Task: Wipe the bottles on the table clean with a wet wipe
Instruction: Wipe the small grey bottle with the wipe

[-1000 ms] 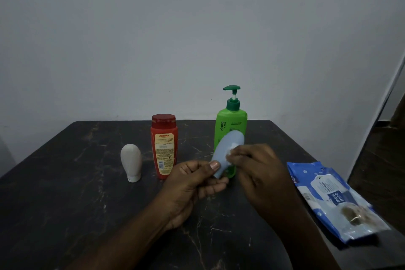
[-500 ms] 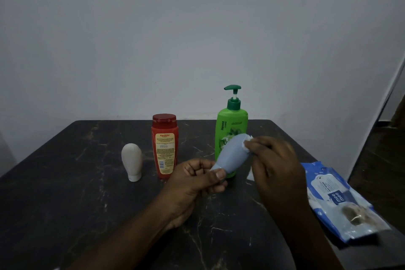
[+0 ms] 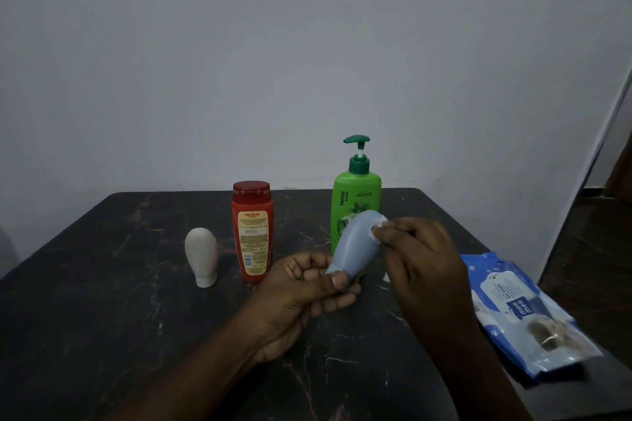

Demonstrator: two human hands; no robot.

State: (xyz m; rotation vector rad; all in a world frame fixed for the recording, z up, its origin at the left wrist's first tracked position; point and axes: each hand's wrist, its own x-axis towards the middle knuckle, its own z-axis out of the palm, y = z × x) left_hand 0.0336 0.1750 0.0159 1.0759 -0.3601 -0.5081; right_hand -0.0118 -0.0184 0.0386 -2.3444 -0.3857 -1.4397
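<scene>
Dark veined stone-look worktop (image 3: 102, 318), smooth; matt plastic grey-blue bottle (image 3: 355, 249); glossy red plastic bottle (image 3: 253, 232); shiny film wipes pack (image 3: 526, 314).

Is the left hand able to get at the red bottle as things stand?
Likely not yet. The way is free: the red bottle stands just beyond the left hand, nothing between. But that hand grips the blue-grey bottle and would have to put it down.

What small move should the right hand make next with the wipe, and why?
Probably slide the wipe down the grey-blue bottle toward the left hand, which grips its narrow end: the right hand presses the wipe at the rounded far tip.
</scene>
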